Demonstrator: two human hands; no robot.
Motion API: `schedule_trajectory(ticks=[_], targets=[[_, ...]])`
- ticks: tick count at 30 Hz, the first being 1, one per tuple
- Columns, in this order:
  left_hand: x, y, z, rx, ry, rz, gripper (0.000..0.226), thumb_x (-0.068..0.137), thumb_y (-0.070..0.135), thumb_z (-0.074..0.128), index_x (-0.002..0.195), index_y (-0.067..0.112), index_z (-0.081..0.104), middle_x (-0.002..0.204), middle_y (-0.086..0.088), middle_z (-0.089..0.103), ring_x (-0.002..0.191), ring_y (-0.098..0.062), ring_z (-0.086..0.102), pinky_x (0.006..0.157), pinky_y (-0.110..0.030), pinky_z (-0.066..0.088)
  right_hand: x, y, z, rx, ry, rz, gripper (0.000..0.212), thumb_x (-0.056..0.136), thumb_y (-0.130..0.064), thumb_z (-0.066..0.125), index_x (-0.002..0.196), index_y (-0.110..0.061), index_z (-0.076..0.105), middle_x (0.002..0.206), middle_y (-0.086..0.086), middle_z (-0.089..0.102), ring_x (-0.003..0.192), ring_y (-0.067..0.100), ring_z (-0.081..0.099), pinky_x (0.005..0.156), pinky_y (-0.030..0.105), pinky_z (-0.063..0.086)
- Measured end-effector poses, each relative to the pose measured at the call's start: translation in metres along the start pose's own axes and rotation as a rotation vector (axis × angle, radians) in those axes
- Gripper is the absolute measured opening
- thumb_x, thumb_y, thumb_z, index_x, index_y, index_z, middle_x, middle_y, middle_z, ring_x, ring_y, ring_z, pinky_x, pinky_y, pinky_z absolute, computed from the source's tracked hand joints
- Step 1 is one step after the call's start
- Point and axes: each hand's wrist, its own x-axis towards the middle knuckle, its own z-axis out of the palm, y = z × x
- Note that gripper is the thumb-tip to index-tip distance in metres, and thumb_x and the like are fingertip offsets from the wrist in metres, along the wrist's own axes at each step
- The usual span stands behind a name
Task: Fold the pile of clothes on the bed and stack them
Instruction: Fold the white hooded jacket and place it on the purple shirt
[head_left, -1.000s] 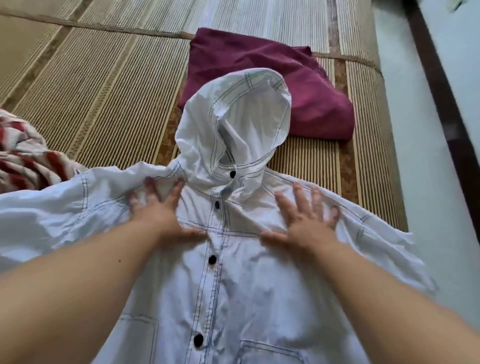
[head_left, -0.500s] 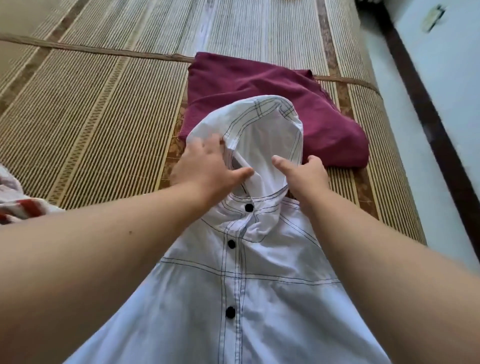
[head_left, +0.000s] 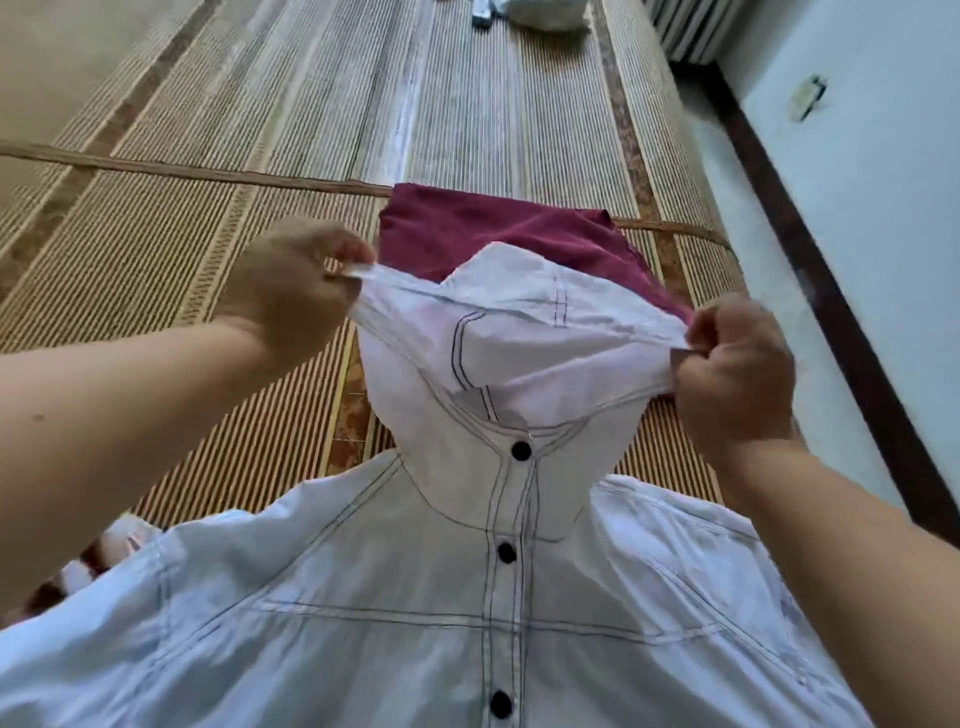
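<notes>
A white hooded shirt (head_left: 467, 613) with dark stitching and black buttons lies front-up on the striped bamboo mat (head_left: 156, 260). Its hood (head_left: 519, 343) is lifted off the mat and stretched sideways. My left hand (head_left: 291, 286) pinches the hood's left edge. My right hand (head_left: 737, 369) grips the hood's right edge. Behind the hood lies a folded maroon garment (head_left: 467, 228), partly hidden by it.
A red-and-white patterned garment (head_left: 93, 566) peeks out at the lower left, mostly under the shirt and my left arm. A white bag (head_left: 540, 13) and a small object lie at the mat's far end. The mat's right edge meets a pale floor strip and a wall.
My hands left the shirt's chest, went up to the hood, took hold of its two edges and pulled them apart, lifting the hood. The view tilted forward.
</notes>
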Motion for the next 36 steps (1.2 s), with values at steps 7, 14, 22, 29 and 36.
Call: schedule_trajectory(ticks=[7,14,22,29,36], targets=[[-0.037,-0.028,0.011,0.068,-0.854,-0.163,0.041,0.083,0.051,0.062,0.071,0.014,0.074,0.093,-0.007,0.068,0.085,-0.024,0.064,0.073,-0.046,0.054,-0.028,0.035,0.008,-0.265,-1.021,0.119,0.027,0.075,-0.014,0.064,0.059,-0.034,0.056,0.087,-0.011,0.059,0.095,0.02,0.058,0.084,0.032,0.045],[-0.004,-0.017,0.061,-0.095,-0.56,-0.416,0.037,0.086,0.043,0.067,0.113,0.02,0.059,0.105,-0.001,0.065,0.093,-0.021,0.062,0.078,-0.033,0.049,0.008,-0.003,0.063,0.157,-0.806,0.368,0.041,0.083,-0.041,0.071,0.117,-0.021,0.063,0.11,-0.004,0.064,0.1,0.017,0.06,0.088,0.033,0.049],[0.004,0.004,0.026,-0.106,-0.851,-0.329,0.011,0.086,0.025,0.068,0.088,0.015,0.069,0.084,0.0,0.068,0.077,-0.018,0.065,0.063,-0.025,0.049,0.009,-0.015,0.037,0.339,-0.586,0.203,0.031,0.087,-0.033,0.067,0.07,-0.007,0.067,0.051,-0.008,0.051,0.051,0.009,0.041,0.053,0.027,0.034],[0.054,0.047,0.013,-0.303,-0.543,-0.376,0.009,0.093,0.026,0.059,0.094,0.017,0.062,0.093,-0.005,0.064,0.081,-0.021,0.062,0.068,-0.031,0.051,0.054,-0.04,0.013,0.171,-0.25,0.061,0.021,0.093,-0.037,0.057,0.078,-0.025,0.066,0.069,-0.01,0.06,0.064,0.002,0.054,0.057,0.018,0.037],[-0.005,0.03,0.048,0.221,-0.421,-0.046,0.078,0.073,0.071,0.052,0.137,0.029,0.04,0.142,-0.005,0.036,0.129,-0.027,0.036,0.108,-0.05,0.036,0.0,-0.015,0.034,-0.03,-0.654,0.232,0.097,0.07,-0.052,0.077,0.148,-0.035,0.021,0.143,0.008,0.033,0.128,0.026,0.038,0.107,0.046,0.034]])
